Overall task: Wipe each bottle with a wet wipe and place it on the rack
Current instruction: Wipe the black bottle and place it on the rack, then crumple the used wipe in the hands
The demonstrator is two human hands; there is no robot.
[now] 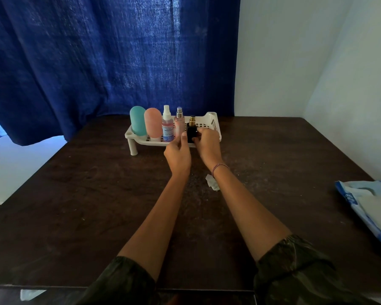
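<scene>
A white slotted rack [211,122] stands on short legs at the far middle of the table. On it stand a teal bottle [138,121], a pink bottle [153,125], a clear spray bottle with pink liquid [167,124] and a pale pink spray bottle [179,123]. A small black bottle with a gold top [191,129] sits at the rack between both hands. My left hand [177,154] touches its left side and my right hand [208,144] grips its right side. A crumpled wet wipe [212,183] lies on the table under my right wrist.
The dark wooden table [97,205] fills the view. A blue and white wipes pack [370,208] lies at the right edge. A blue curtain [110,62] hangs behind the rack, and a pale wall [295,62] stands on the right.
</scene>
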